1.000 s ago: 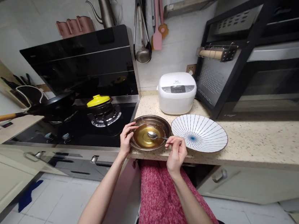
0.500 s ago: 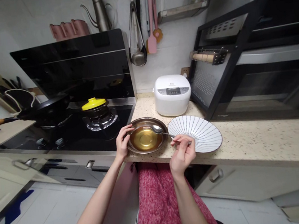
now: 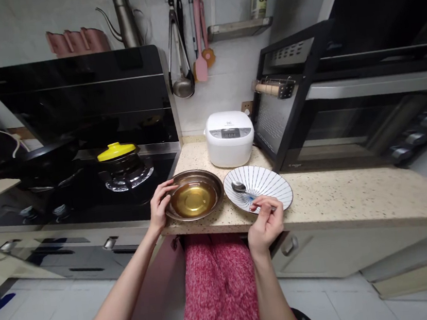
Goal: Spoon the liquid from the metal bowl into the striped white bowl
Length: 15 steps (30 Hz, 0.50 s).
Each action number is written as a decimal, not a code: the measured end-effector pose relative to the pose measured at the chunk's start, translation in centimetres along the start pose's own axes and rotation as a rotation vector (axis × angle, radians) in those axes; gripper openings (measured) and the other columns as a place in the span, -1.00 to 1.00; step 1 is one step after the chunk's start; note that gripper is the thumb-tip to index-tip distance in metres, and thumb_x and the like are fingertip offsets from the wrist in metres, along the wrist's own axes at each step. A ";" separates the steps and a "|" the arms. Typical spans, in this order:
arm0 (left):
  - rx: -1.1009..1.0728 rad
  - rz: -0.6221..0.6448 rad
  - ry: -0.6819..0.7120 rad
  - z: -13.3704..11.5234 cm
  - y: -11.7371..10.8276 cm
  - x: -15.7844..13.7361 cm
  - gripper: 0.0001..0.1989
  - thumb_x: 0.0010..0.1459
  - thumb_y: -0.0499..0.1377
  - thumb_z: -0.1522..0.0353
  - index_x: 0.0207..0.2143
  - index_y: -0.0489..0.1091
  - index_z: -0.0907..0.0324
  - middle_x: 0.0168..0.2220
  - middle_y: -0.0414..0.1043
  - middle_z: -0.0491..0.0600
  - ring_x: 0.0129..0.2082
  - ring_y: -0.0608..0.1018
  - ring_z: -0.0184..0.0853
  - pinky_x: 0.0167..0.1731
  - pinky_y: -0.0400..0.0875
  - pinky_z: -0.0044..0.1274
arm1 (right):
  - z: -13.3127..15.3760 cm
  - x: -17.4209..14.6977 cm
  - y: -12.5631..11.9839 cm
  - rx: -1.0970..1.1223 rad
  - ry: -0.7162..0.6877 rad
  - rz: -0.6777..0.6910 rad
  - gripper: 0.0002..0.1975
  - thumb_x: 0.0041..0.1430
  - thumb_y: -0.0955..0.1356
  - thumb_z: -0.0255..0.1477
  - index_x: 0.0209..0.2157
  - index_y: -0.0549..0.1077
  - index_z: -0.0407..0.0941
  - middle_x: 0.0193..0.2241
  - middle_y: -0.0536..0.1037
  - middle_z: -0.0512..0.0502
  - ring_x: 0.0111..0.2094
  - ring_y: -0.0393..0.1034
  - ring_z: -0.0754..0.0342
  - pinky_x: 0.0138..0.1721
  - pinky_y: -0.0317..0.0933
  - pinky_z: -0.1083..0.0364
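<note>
A round metal bowl (image 3: 216,183) stands at the counter's front edge with clear golden liquid (image 3: 194,200) in it. My left hand (image 3: 160,206) grips its left rim, fingers curled over the edge. To the right of the bowl lies a white plate (image 3: 273,184) with dark radiating lines. Over this plate is the bowl end of a metal spoon (image 3: 239,186), pointing left. My right hand (image 3: 267,222) pinches the spoon's handle at the plate's front edge; the handle's end is hidden in the fingers. Whether the spoon touches the plate I cannot tell.
Behind the plate stands a white rice cooker (image 3: 230,139). On the left is a black gas stove (image 3: 150,188) bearing a pot with a yellow lid (image 3: 116,150) and a dark wok (image 3: 47,157). A black oven (image 3: 333,124) fills the right side. Utensils hang on the wall.
My right hand has carried the spoon rightward from over the metal bowl to over the plate. My left hand stays on the metal bowl's rim. The view has turned a little right.
</note>
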State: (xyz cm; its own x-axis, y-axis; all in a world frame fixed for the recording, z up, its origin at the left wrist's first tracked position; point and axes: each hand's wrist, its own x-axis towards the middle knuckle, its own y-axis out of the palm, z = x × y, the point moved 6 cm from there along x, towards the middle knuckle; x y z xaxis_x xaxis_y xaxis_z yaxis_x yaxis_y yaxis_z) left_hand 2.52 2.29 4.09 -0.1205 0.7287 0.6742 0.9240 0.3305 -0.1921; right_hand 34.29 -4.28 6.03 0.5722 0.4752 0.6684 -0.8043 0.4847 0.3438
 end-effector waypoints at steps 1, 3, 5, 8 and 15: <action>0.002 0.000 0.007 -0.1 0.0 0.0 -0.66 0.26 0.09 0.24 -0.13 0.61 0.18 0.12 0.50 0.12 0.18 0.48 -0.02 0.27 0.27 -0.23 | -0.2 0.0 -0.1 -0.004 -0.024 0.016 -0.78 0.47 0.21 -0.33 -0.30 0.34 -0.07 -0.39 0.43 -0.02 -0.39 0.35 0.12 -0.35 0.27 0.10; 0.011 0.005 0.016 -0.1 -0.1 -0.1 -0.65 0.28 0.08 0.23 -0.13 0.61 0.18 0.11 0.50 0.12 0.17 0.48 -0.03 0.26 0.28 -0.22 | -0.7 -0.1 -0.1 -0.012 -0.081 0.039 -0.77 0.47 0.20 -0.34 -0.31 0.33 -0.07 -0.41 0.42 -0.02 -0.39 0.35 0.11 -0.37 0.27 0.11; 0.023 0.014 0.022 -0.1 -0.1 -0.1 -0.64 0.29 0.08 0.21 -0.13 0.61 0.18 0.11 0.50 0.12 0.16 0.48 -0.02 0.25 0.30 -0.20 | -0.9 -0.2 -0.2 -0.002 -0.168 0.052 -0.77 0.47 0.21 -0.35 -0.31 0.35 -0.08 -0.43 0.42 -0.01 -0.39 0.36 0.10 -0.39 0.26 0.10; 0.025 0.022 0.034 -0.1 -0.1 -0.1 -0.63 0.30 0.08 0.20 -0.12 0.61 0.18 0.10 0.50 0.12 0.14 0.49 -0.02 0.23 0.31 -0.18 | -1.0 -0.2 -0.2 0.025 -0.258 0.054 -0.78 0.46 0.21 -0.38 -0.30 0.37 -0.09 -0.44 0.41 0.00 -0.40 0.36 0.10 -0.38 0.26 0.09; 0.060 0.035 0.060 -0.2 -0.1 -0.1 -0.61 0.34 0.05 0.17 -0.10 0.60 0.17 0.11 0.48 0.13 0.15 0.48 -0.02 0.23 0.31 -0.17 | -0.8 0.2 -0.1 -0.018 -0.350 0.111 -0.78 0.47 0.19 -0.39 -0.28 0.38 -0.08 -0.45 0.42 -0.01 -0.40 0.37 0.08 -0.39 0.23 0.07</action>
State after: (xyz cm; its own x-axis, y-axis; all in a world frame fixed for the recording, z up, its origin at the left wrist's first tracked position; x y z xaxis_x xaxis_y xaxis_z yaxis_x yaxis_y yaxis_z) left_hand 2.53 2.05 4.13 -0.0651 0.7033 0.7079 0.9038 0.3423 -0.2570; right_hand 34.63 -3.69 5.63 0.3894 0.2473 0.8873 -0.8537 0.4586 0.2468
